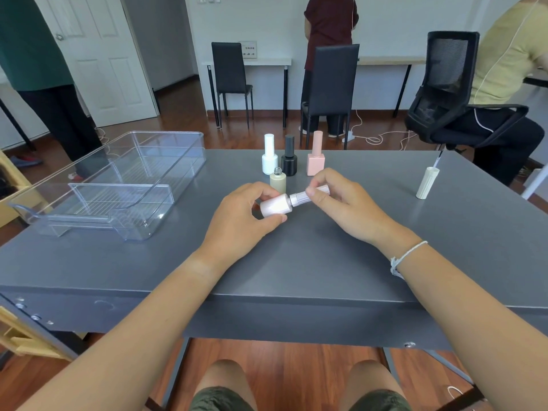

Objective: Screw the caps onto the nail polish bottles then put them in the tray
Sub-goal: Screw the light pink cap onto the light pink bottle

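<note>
Held between both hands, the pale pink bottle [274, 205] is gripped by the left hand [240, 215], its long axis running rightward to the ribbed cap [299, 198] pinched by the right hand [341, 200].

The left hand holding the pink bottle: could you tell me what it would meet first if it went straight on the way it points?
Probably the beige uncapped bottle, standing just beyond the left hand and its pink bottle; depth is unclear.

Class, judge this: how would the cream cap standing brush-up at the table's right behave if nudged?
The cream cap is tall and narrow, so it would probably tip. Its ribbed round body might then roll on the smooth grey table. It looks light.
</note>
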Action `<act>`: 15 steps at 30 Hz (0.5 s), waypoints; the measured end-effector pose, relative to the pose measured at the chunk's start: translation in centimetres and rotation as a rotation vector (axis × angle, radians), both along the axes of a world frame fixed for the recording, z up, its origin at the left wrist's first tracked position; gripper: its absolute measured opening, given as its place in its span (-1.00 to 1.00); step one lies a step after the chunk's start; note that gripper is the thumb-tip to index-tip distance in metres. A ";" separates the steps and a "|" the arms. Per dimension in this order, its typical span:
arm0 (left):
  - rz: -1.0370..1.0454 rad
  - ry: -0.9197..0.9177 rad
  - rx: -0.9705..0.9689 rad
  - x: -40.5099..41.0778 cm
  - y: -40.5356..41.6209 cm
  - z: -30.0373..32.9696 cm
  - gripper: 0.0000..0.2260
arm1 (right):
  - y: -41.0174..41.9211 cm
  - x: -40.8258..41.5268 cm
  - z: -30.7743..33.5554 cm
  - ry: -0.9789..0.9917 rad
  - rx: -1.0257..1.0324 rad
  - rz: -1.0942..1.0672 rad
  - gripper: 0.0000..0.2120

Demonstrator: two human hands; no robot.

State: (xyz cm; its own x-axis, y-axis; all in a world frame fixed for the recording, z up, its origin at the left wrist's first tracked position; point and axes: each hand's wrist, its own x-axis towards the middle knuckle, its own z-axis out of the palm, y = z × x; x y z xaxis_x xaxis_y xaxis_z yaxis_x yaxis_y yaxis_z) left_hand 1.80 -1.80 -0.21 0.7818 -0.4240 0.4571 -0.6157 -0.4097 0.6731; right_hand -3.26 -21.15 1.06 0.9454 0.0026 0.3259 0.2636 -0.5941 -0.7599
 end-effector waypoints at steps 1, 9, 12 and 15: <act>0.002 0.000 -0.001 0.0 0.0 0.0 -0.80 | 0.0 0.0 0.0 -0.005 0.006 0.012 -0.90; 0.006 0.011 -0.005 -0.1 0.0 0.0 -0.80 | 0.0 0.0 0.0 -0.034 -0.032 -0.090 -0.67; 0.012 0.015 -0.012 -0.1 0.1 0.0 -0.79 | -0.2 -0.1 0.2 -0.052 0.004 -0.068 -0.82; 0.015 0.018 -0.004 -0.1 0.1 0.0 -0.79 | -0.2 0.1 0.2 -0.052 0.008 -0.089 -0.82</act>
